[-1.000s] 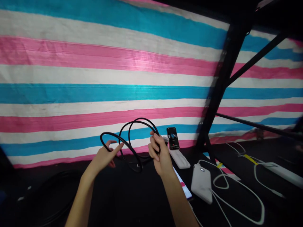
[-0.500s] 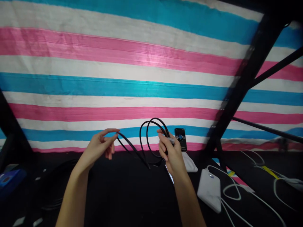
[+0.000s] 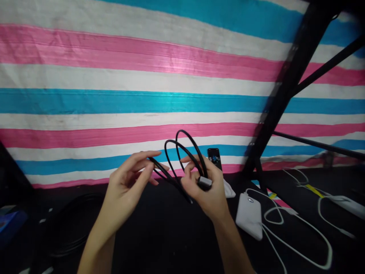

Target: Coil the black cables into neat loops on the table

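Observation:
A black cable point(image 3: 168, 143) hangs in loose loops between my two hands, above the dark table. My right hand point(image 3: 207, 186) is closed around the gathered loops, and a grey connector point(image 3: 204, 182) of the cable lies against its palm. On the left, my left hand point(image 3: 132, 179) pinches another stretch of the same cable between thumb and fingertips, with the remaining fingers curled loosely. Part of the cable is hidden behind the right hand's fingers.
A lit phone point(image 3: 214, 158) stands behind my right hand, above a white object point(image 3: 229, 189). To the right lie a white power bank point(image 3: 249, 215) and white cables point(image 3: 306, 224). A coil of black cable point(image 3: 68, 249) and a blue box point(image 3: 11, 226) are at left. A striped sheet point(image 3: 114, 102) hangs behind.
My left hand has moved right, closer to my right hand. The right hand has turned so its grey connector faces me more fully. The view has shifted slightly.

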A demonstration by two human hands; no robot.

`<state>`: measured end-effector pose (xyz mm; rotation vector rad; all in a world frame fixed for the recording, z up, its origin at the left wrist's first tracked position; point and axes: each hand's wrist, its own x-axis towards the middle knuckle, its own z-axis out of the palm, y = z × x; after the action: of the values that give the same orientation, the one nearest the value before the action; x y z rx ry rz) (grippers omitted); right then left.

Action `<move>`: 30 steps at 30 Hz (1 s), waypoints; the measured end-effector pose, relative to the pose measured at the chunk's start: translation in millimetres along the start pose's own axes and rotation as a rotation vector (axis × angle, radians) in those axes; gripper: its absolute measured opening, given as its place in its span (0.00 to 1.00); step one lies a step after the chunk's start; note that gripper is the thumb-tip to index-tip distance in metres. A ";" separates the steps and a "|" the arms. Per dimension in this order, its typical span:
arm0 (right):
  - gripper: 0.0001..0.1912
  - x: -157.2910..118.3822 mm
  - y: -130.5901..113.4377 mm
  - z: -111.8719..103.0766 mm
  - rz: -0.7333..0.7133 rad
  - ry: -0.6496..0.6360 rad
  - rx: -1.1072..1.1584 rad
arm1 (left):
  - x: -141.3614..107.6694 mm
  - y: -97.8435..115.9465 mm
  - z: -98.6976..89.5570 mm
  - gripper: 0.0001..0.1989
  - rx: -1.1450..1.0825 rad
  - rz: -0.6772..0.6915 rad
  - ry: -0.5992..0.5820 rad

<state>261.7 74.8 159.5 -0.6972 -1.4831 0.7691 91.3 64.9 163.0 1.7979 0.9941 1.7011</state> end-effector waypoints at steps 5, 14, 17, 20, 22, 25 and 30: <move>0.18 -5.1 0.8 12.0 0.002 -0.156 -0.073 | -4.2 3.1 -0.2 0.10 0.088 0.057 0.068; 0.10 -20.5 -13.9 19.3 0.035 -0.236 0.075 | 2.2 -13.3 -20.3 0.10 -0.232 -0.001 -0.036; 0.09 -21.7 -17.6 14.7 0.042 -0.179 0.134 | 9.7 -18.7 -17.9 0.12 -0.426 0.042 0.014; 0.09 -11.4 -12.2 1.9 0.019 -0.039 0.209 | 15.0 -21.2 -22.1 0.12 -0.480 0.030 0.106; 0.11 -2.7 -5.0 -9.9 -0.002 0.093 0.272 | 16.6 -21.7 -29.3 0.10 -0.487 -0.011 0.189; 0.11 5.3 4.4 -24.2 -0.027 0.280 0.333 | 17.1 -21.1 -39.7 0.06 -0.532 -0.114 0.263; 0.11 0.6 3.0 -21.1 -0.042 0.429 0.271 | 13.7 -16.6 -31.8 0.06 -0.508 -0.160 0.185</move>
<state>282.6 78.2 157.7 -0.5785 -0.9800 0.7184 56.6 81.3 163.1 1.2248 0.6706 1.8355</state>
